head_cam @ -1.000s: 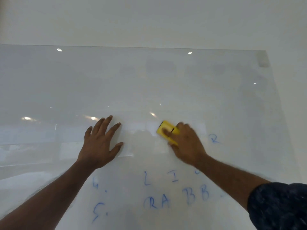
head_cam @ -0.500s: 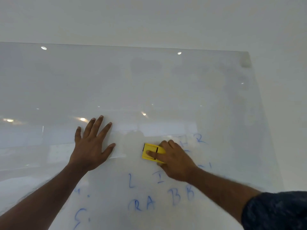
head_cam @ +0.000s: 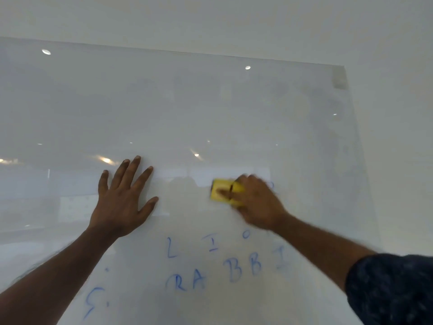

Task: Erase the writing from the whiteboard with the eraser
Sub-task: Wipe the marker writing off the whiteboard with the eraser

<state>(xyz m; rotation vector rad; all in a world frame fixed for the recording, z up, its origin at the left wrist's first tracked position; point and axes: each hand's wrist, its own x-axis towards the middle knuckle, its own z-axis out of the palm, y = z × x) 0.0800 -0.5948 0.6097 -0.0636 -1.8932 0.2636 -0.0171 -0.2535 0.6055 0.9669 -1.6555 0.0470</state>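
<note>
Glossy wall-mounted whiteboard (head_cam: 210, 113): my left hand (head_cam: 121, 202) is spread flat mid-board, my right hand (head_cam: 255, 202) pinches the yellow block eraser (head_cam: 221, 192) above the blue marker letters (head_cam: 232, 269). Risk: smearing them instead of erasing, or my palm dragging ink around.

Left hand (head_cam: 121, 202) beside eraser (head_cam: 226, 192).

Glossy white whiteboard (head_cam: 210, 109), dotted with bright light reflections. On it, a yellow eraser (head_cam: 221, 192) with 1 black stripe. Below the eraser, blue handwritten letters (head_cam: 232, 269). Lower right of the whiteboard, dark navy speckled sleeve (head_cam: 391, 292).
</note>
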